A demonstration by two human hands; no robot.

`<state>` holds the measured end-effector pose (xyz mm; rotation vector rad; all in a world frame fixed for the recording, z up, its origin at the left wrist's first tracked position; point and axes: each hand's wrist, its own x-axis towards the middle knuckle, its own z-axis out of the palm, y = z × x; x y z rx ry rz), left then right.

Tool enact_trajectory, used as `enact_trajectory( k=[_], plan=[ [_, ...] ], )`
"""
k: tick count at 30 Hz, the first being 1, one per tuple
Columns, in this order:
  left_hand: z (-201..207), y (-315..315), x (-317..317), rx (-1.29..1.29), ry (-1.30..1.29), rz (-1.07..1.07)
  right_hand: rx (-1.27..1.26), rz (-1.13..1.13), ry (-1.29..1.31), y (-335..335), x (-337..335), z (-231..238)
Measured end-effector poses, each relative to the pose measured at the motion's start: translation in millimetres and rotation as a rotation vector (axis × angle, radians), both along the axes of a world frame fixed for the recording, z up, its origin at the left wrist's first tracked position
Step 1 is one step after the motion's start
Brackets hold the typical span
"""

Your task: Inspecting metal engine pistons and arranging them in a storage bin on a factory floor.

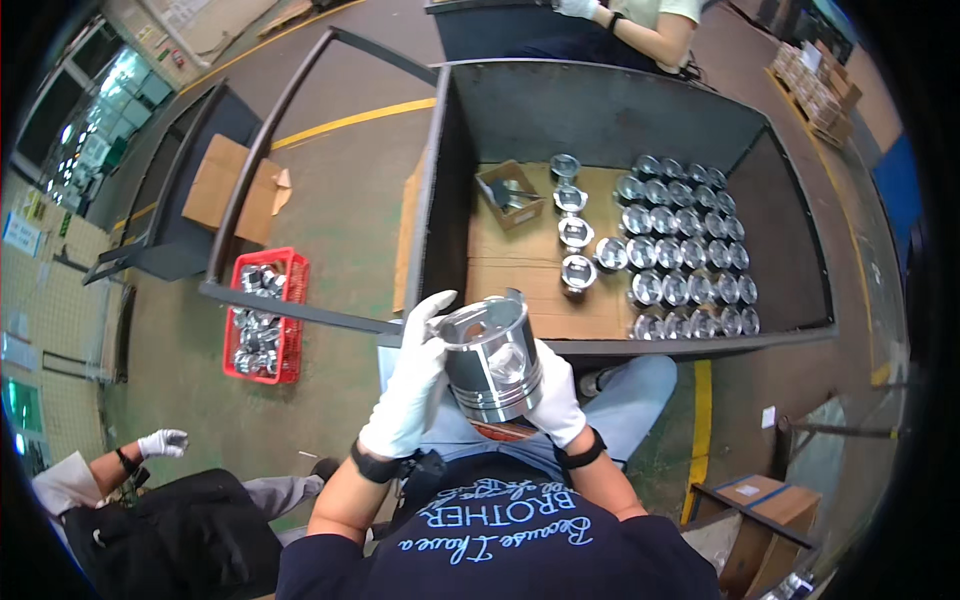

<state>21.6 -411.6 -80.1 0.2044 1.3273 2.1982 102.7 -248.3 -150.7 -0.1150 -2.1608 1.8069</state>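
A shiny metal engine piston (488, 362) is held up in front of my lap, tilted, with its hollow skirt end up and its ring grooves low. My gloved left hand (412, 385) grips its left side, fingers on the upper rim. My gloved right hand (558, 398) is closed around its lower right side; part of those fingers is hidden behind it. Just beyond, a dark metal bin (620, 347) lined with cardboard holds several rows of pistons (690, 250) at the right. A looser column of pistons (576, 233) stands near its middle.
Inside the bin at left is a small cardboard box (512, 195) with tools. A dark bar frame (300, 312) juts left from the bin. Below it sits a red crate (290, 340) of metal parts. Co-workers are at lower left (170, 530) and beyond the bin (650, 35).
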Motion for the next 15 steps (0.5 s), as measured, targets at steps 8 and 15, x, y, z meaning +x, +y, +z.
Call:
enact_trajectory(
  k=[8,15],
  plan=[
    [34,-20,5,-0.107,0.028,-0.113,-0.983,0.237,-0.192,-2,14,-26],
    [29,-23,3,0.054,-0.033,-0.106,-0.856,0.219,-0.169,-3,14,-26]
  ],
)
